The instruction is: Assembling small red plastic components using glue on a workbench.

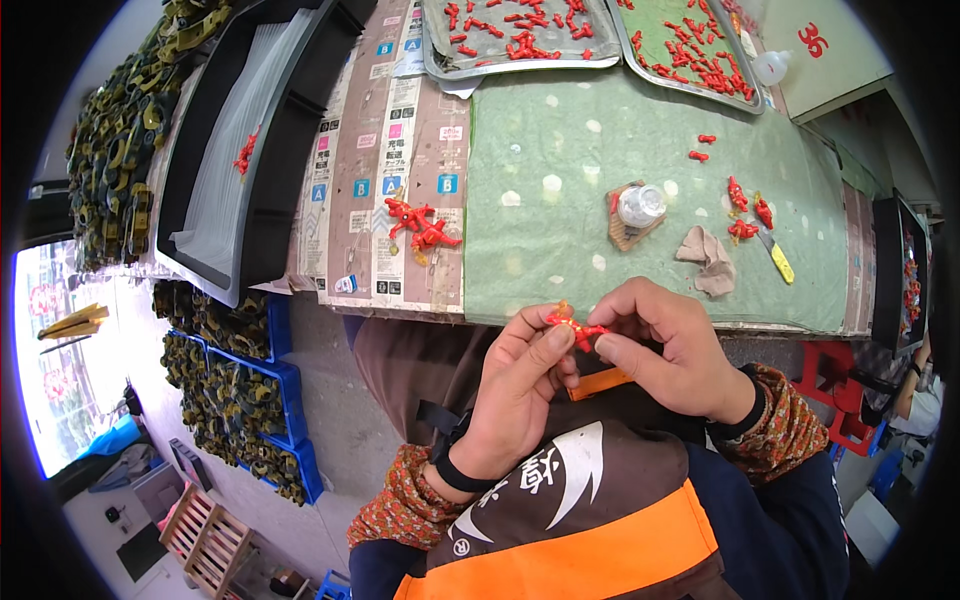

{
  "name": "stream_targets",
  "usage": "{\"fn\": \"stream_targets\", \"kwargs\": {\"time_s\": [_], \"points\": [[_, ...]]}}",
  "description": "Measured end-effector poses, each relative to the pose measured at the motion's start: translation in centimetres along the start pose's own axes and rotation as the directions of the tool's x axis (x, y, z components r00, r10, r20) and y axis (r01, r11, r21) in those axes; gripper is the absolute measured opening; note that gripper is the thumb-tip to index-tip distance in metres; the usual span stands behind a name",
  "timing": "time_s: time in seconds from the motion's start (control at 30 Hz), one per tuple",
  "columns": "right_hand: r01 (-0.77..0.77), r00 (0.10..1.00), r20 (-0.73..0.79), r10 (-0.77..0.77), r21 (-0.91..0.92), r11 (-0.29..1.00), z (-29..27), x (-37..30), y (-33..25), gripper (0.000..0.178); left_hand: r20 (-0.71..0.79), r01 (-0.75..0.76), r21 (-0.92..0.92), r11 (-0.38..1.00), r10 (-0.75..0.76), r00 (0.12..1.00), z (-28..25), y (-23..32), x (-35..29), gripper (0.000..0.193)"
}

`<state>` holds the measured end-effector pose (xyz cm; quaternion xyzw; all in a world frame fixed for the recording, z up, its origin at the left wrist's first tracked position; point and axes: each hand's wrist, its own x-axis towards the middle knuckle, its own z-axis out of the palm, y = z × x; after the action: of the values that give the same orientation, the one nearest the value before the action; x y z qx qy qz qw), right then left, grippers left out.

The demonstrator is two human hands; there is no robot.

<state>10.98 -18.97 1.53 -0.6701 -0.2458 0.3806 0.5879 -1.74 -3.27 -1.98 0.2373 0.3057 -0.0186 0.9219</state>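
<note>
At the left end of the bench (570,270) sits a black bin (275,170) with translucent sheets (235,135); beyond it is a heap of olive-and-black pieces (115,150). Off the bench's near left corner, blue crates (292,398) hold similar pieces, with a slatted wooden pallet (203,535) farther out. A red stool (845,392) stands off the near right corner, and a pale panel (835,75) by the far right.

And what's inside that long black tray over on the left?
Translucent strips cover much of the black tray, with a small red piece on top. Whatever lies beneath the strips can't be seen.
</note>
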Motion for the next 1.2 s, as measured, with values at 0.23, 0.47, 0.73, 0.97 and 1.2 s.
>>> {"fn": "stream_targets", "kwargs": {"time_s": [0.23, 0.47, 0.73, 0.97, 1.2], "points": [[0.244, 0.964, -0.021, -0.267, -0.339, 0.908, 0.0, 0.3, 0.1, 0.017, 0.011, 0.037, -0.049, 0.998, -0.037, 0.999, 0.2, 0.1, -0.2, 0.022], [0.387, 0.889, 0.006, -0.459, -0.549, 0.741, 0.5, 0.5, -0.1, 0.018, 0.001, 0.056, -0.062, 0.996, -0.056, 0.998, 0.3, 0.0, -0.3, 0.021], [0.422, 0.848, 0.019, -0.529, -0.628, 0.654, 0.9, 0.3, 0.6, 0.018, -0.022, 0.06, -0.062, 0.996, -0.061, 0.998, 0.5, -0.1, -0.3, 0.019], [0.386, 0.855, -0.01, -0.519, -0.657, 0.648, 1.6, 0.0, 0.7, 0.018, -0.045, 0.049, -0.043, 0.998, -0.051, 0.998, 0.6, -0.2, -0.4, 0.018], [0.384, 0.853, -0.017, -0.522, -0.657, 0.648, 1.7, 0.1, 0.7, 0.017, -0.062, 0.063, -0.002, 0.998, -0.063, 0.996, 0.6, -0.2, -0.4, 0.015]]}}
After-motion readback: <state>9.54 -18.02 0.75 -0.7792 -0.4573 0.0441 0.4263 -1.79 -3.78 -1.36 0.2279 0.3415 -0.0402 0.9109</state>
